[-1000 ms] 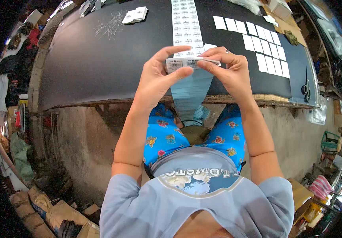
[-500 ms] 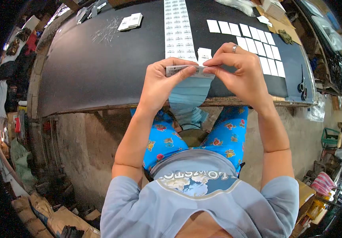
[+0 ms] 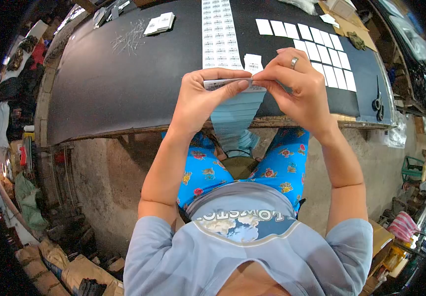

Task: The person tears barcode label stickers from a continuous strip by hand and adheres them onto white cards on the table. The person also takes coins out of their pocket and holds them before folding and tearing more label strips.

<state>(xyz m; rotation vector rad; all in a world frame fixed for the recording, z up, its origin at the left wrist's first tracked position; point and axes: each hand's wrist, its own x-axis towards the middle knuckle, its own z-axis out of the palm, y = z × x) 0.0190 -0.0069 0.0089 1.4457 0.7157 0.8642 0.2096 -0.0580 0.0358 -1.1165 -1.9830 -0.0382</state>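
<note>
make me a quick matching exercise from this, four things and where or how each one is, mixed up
1. scissors
2. label strip
3. ring
4. white cards

a. worn on the right hand
b. laid out in rows
c. near the right end of the table
d. printed in three columns

Pairs: 1-c, 2-d, 3-a, 4-b

Partial "LLOWSTO" lettering (image 3: 252, 215) across the shirt (image 3: 247, 246)

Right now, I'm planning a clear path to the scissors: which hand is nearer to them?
Right. The right hand is to the left of the scissors, apart from them; the left hand is farther off on that same side, past the right hand.
</note>
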